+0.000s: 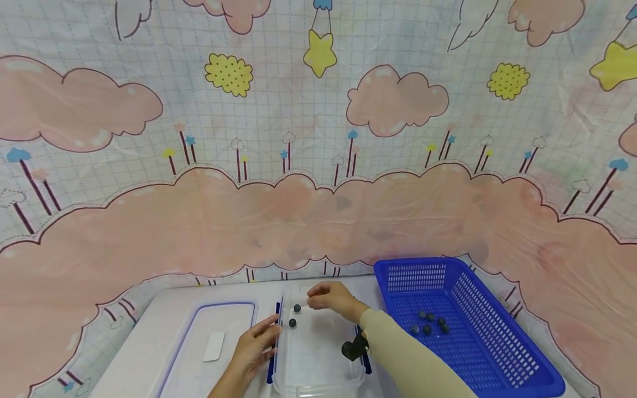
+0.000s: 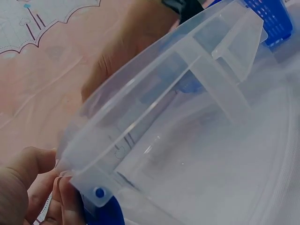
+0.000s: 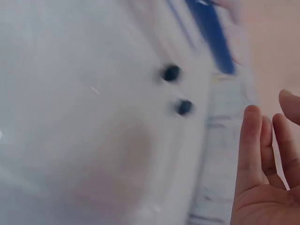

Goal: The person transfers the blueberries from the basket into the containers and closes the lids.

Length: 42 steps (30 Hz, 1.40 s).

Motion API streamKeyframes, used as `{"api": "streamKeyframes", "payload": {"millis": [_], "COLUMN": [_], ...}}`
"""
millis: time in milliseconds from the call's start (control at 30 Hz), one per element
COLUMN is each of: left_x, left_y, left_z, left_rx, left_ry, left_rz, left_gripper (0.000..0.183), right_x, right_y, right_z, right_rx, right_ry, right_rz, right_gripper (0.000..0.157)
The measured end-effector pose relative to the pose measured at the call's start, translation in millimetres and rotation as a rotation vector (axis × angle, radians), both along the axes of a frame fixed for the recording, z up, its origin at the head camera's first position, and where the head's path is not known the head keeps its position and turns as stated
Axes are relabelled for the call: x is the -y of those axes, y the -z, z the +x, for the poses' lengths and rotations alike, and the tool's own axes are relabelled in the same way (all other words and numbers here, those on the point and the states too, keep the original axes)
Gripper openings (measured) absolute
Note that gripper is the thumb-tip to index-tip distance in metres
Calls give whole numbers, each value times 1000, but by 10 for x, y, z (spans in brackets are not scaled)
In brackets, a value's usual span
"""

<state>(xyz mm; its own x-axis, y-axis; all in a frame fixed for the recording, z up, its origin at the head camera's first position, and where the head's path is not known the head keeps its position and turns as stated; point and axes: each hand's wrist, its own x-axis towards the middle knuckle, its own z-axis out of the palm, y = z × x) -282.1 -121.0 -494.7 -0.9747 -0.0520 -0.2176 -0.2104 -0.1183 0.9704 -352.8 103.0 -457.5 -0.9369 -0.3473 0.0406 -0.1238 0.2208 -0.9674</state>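
A clear plastic box (image 1: 318, 354) with blue side latches stands in front of me. Two small dark round balls (image 1: 292, 323), blueberry-like, lie in its far left part. At the box's left side, my left hand (image 1: 254, 348) holds the rim between thumb and fingers. The left wrist view shows its fingertips close to a blue latch (image 2: 105, 213). My right hand (image 1: 334, 299) is over the far end of the box, beside the balls. In the right wrist view its fingers (image 3: 251, 140) are extended, thumb apart, with nothing between them.
To the right is a blue plastic basket (image 1: 492, 320) with several more dark balls (image 1: 427, 329) on its bottom. A clear lid (image 1: 189, 354) with a blue seal lies left of the box, a white rectangle (image 1: 214, 346) on it. Behind hangs a patterned cloth (image 1: 318, 221).
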Motion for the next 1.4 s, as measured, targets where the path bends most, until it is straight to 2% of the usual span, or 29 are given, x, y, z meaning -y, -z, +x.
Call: {"api": "streamKeyframes", "payload": {"millis": [100,233,400,567,733,933,1200,1400], "left_x": [2,2,-1,22,52,57,54,46], "left_y": [7,12,18,-9,-25,-21,-17,-2], "left_z": [-2,-8,-1,5,-1,4,-2,-6], "left_rx": [1,11,18,15,20,25,25,34], "left_ry": [1,-3,-11,-9,-6,-3,3,3], "left_rz": [5,5,8,3,3,17,6,-7], "left_gripper": [47,45,45,45,44,44,44,45], "right_x": [-230,-628,-1200,-1725,-2111,-2389,-2550,-2601], "right_y": [-167,-341,-414,-438,-344,-154,113,256], "right_z": [-43,-76,-34,135,319,540,667,678], "right_rx": [-13,-35,-69,-55,-30,-22,-5,-2], "right_ry": [-7,53,165,242,328,421,467,509], "right_rz": [-46,-47,28,105,181,274,323,367], "right_gripper": [29,32,34,43,47,45,41,34]}}
